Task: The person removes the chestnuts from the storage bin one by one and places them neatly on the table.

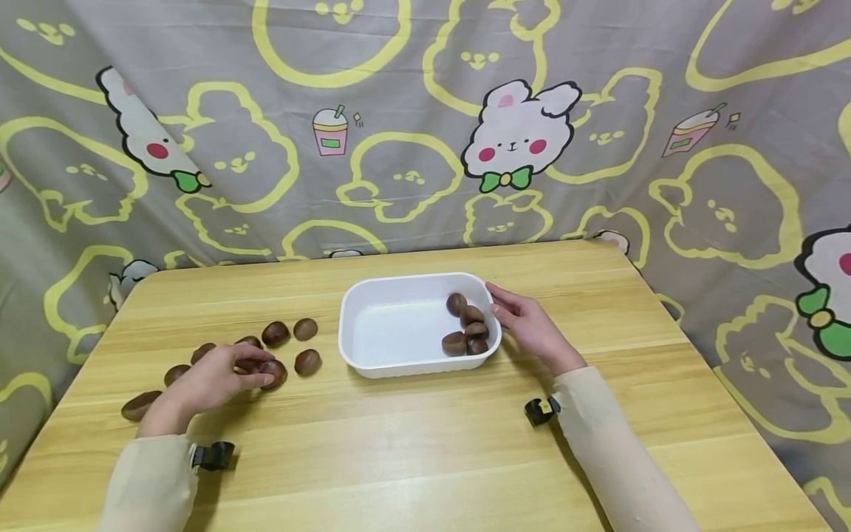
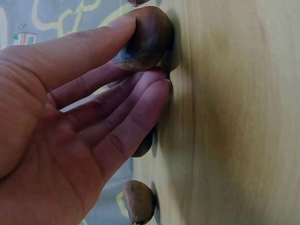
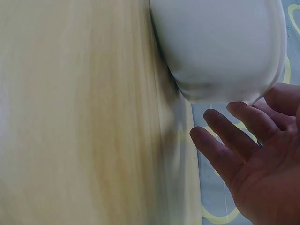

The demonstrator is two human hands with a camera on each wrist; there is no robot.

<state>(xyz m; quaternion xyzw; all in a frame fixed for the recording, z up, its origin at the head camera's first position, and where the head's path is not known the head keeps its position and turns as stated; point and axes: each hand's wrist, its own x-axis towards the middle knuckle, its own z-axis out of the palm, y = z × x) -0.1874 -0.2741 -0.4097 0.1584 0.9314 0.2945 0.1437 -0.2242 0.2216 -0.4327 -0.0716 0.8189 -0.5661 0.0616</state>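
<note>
My left hand (image 1: pixel 216 380) is over a loose group of brown chestnuts on the table. Its thumb and fingers pinch one glossy chestnut (image 2: pixel 149 40), which still sits at the tabletop. Two more chestnuts, one darker (image 1: pixel 275 334) and one paler (image 1: pixel 306 329), lie just beyond the fingertips. On the right, my right hand (image 1: pixel 532 329) touches the end of a white plastic tray (image 1: pixel 385 366), its fingers fairly straight against the outer wall and the thumb near the rim. Several chestnuts (image 1: pixel 455 343) rest together inside the tray's right end.
Another chestnut (image 1: pixel 308 362) lies between the left hand and the tray. Further ones, such as a flat-sided chestnut (image 1: pixel 139 405), trail to the left, partly hidden by the hand. A patterned grey curtain (image 1: pixel 399 111) hangs behind the wooden table (image 1: pixel 399 451).
</note>
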